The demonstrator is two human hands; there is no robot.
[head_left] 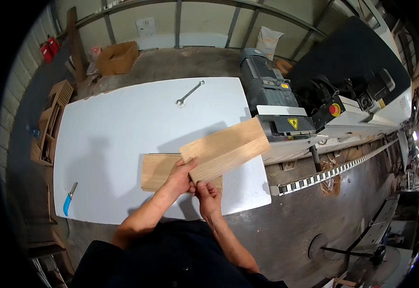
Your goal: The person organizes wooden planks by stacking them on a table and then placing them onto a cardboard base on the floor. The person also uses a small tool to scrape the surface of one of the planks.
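A flat, light-brown wooden board (228, 146) is held up at a tilt above the white table (118, 120), its far end raised to the right. My left hand (180, 176) grips its near left end, thumb on the top face. At the board's lower near corner, my right hand (206, 194) pinches the edge with thumb and fingers. Beneath, another wooden board (159, 173) lies on the table, partly covered by the held board and my hands; whether it is one piece or a stack I cannot tell.
A wrench (190, 93) lies toward the table's far edge, and a blue-handled knife (69, 200) near its left front corner. Right of the table stands a machine with a grey motor (267, 79) and a red stop button (334, 110). A cardboard box (117, 58) sits behind.
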